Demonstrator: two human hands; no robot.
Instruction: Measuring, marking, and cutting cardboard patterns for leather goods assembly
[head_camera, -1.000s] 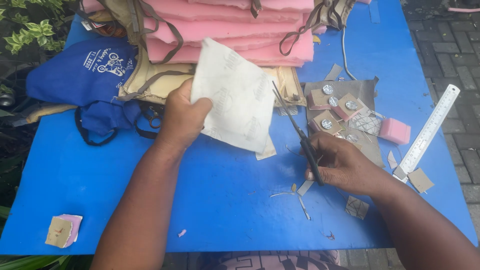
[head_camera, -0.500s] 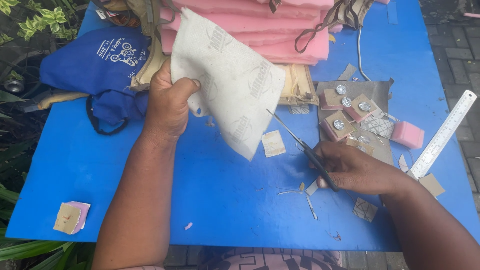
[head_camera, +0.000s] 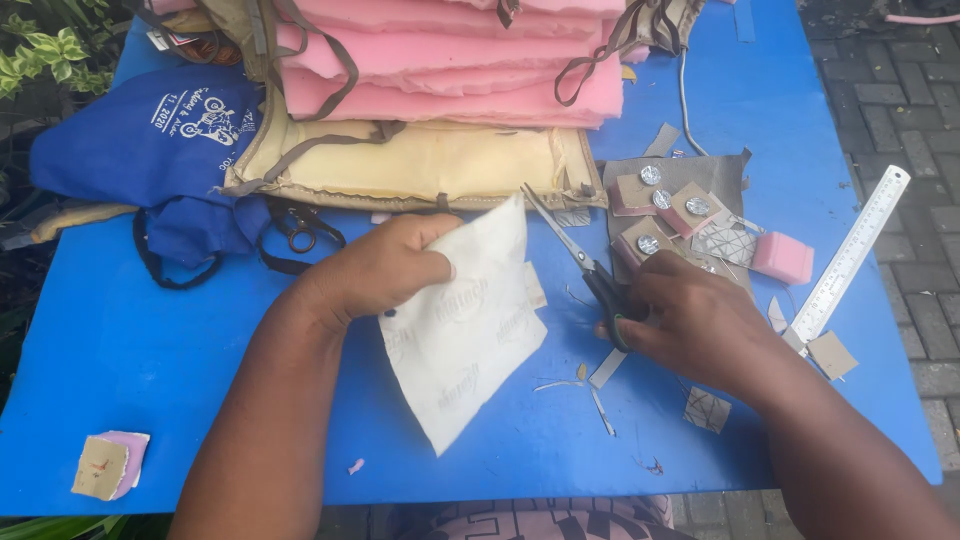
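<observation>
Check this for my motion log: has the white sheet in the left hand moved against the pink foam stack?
Yes. The white sheet has come down off the pink foam stack toward the near table edge, held by the left hand.

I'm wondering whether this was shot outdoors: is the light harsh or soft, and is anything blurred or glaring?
Head view: soft, even daylight with faint shadows under the left hand and the white sheet; no strong glare on the blue table, only small glints on the scissors in the right hand and on the metal ruler; everything looks fairly sharp, edges slightly softer.
</observation>
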